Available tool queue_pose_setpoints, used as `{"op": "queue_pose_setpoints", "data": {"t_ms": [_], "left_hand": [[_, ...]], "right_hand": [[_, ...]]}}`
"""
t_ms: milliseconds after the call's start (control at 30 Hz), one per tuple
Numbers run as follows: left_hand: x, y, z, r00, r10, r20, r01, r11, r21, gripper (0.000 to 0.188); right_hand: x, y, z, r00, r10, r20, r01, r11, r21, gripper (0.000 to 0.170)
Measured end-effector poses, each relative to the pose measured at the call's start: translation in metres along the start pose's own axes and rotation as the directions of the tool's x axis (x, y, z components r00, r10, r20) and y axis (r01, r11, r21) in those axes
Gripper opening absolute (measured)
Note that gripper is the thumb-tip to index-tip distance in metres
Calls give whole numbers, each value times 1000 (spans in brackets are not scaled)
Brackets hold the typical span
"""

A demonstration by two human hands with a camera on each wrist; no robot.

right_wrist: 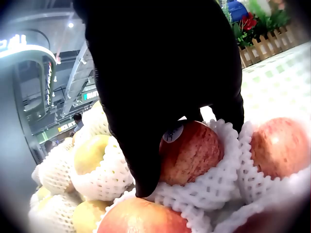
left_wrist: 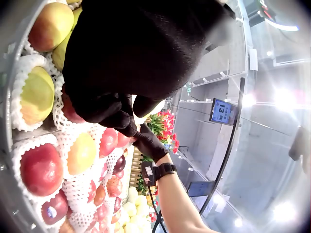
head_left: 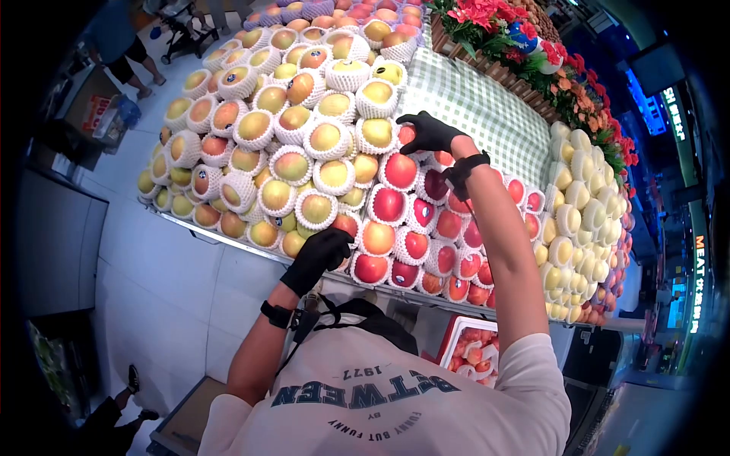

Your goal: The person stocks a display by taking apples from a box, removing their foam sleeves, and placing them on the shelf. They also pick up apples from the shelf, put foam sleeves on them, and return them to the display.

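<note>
My right hand (head_left: 433,134), in a black glove, grips a red apple (head_left: 407,135) at the top row of red apples beside the checkered cloth. In the right wrist view this apple (right_wrist: 192,153) bears a small sticker and sits in white foam netting, with the thumb on one side and fingers behind it. My gloved left hand (head_left: 323,254) is near the display's front edge, its fingers curled at a reddish apple (head_left: 346,225); in the left wrist view the hand (left_wrist: 131,53) covers much of the fruit, and whether it grips any cannot be told.
Yellow-green apples (head_left: 254,125) in foam nets are stacked on the left, pale yellow fruit (head_left: 579,190) on the right. A green checkered cloth (head_left: 479,102) lies behind, bordered by a wooden fence with red flowers (head_left: 475,14). A box of fruit (head_left: 473,351) is below the front edge.
</note>
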State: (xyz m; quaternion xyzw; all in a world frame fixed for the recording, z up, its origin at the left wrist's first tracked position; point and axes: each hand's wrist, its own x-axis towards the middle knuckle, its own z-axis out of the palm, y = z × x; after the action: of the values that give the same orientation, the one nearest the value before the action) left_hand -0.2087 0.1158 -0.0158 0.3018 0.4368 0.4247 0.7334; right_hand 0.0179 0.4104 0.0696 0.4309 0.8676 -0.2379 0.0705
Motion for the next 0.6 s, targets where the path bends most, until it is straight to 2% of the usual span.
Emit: {"op": "queue_pose_setpoints", "data": {"t_ms": [133, 233, 367, 500, 600], "left_hand": [[0, 2, -2, 999, 30, 9, -31, 999, 30, 20], [-2, 3, -5, 998, 57, 12, -57, 998, 26, 20], [2, -2, -11, 1000, 19, -12, -19, 1000, 5, 22], [3, 3, -12, 1000, 15, 1, -15, 1000, -5, 22], [4, 9, -10, 1000, 17, 26, -16, 1000, -11, 22]], "right_hand": [[-6, 1, 8, 978, -103, -179, 110, 993, 29, 68], [-13, -5, 12, 970, -20, -242, 56, 988, 142, 66], [-25, -5, 28, 887, -47, -459, 104, 990, 99, 66], [-31, 0, 36, 816, 13, -577, 126, 972, 200, 67], [-40, 0, 31, 695, -39, -718, 151, 984, 93, 69]]}}
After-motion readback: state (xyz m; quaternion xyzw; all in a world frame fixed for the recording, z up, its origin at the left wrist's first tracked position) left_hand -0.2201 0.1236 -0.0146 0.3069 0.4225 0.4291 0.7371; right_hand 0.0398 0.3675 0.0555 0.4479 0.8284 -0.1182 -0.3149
